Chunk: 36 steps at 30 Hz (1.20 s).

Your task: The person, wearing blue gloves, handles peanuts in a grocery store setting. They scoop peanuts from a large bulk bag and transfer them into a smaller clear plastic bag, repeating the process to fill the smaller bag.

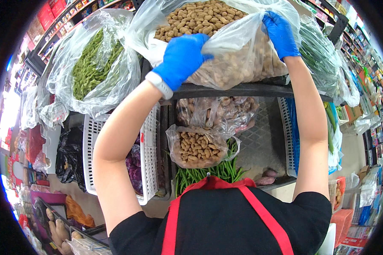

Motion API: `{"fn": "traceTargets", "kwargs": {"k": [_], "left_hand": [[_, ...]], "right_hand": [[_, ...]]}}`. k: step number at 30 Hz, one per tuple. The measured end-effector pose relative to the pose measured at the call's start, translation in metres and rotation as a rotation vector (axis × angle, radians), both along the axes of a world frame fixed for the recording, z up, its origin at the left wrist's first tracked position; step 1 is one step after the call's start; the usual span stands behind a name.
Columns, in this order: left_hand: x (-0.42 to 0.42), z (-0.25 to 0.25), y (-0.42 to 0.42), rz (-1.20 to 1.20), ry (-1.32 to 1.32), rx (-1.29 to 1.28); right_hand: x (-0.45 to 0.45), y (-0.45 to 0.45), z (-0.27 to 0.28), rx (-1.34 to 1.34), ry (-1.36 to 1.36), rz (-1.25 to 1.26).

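A large clear plastic bag (pixel 239 60) full of unshelled peanuts (pixel 204 16) lies on the upper shelf, its mouth spread wide. In a blue glove, my left hand (pixel 185 57) grips the near rim of this bag at its left. My right hand (pixel 281 33), gloved the same way, pinches the rim farther to the right. Peanuts show between the hands and through the plastic. Below the shelf edge, a smaller open bag of peanuts (pixel 199 146) rests on long green beans (pixel 221 172), against another clear bag of brownish produce (pixel 217 111).
At the left sits an open bag of green soybean pods (pixel 95 63); bagged leafy greens (pixel 319 57) are at the right. The black shelf edge (pixel 229 91) runs beneath my hands. A white basket (pixel 150 159) holds purple cabbage (pixel 134 165). Purple sweet potatoes (pixel 266 178) lie in the lower crate.
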<state>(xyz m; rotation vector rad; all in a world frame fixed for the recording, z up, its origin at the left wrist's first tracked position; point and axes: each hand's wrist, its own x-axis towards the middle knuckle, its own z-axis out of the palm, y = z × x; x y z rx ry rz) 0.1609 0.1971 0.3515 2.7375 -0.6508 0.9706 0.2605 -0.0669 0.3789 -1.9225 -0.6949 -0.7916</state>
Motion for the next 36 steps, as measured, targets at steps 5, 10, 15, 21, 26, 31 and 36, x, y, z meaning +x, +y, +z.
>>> {"fn": "traceTargets", "kwargs": {"k": [5,10,15,21,26,31,36], "left_hand": [[0.043,0.037,-0.008,0.054,-0.269,0.143],[0.066,0.054,-0.011,-0.002,-0.449,0.239],[0.088,0.066,-0.014,-0.057,-0.45,0.19],[0.115,0.115,-0.016,0.089,-0.418,0.15],[0.104,0.157,0.005,0.14,-0.497,0.121],[0.089,0.142,0.019,0.097,-0.487,0.086],[0.066,0.104,0.002,-0.089,-0.515,0.07]], "right_hand": [[0.04,-0.04,-0.013,0.087,0.069,0.092],[-0.017,-0.022,-0.012,0.014,0.3,0.099],[-0.034,-0.008,-0.023,-0.612,0.132,-0.193],[0.018,-0.03,0.027,-0.365,-0.162,-0.237],[0.018,0.004,0.077,-0.312,-0.141,-0.184],[-0.03,0.02,0.085,-0.259,-0.007,-0.038],[-0.015,-0.017,0.037,-0.368,-0.022,-0.053]]}}
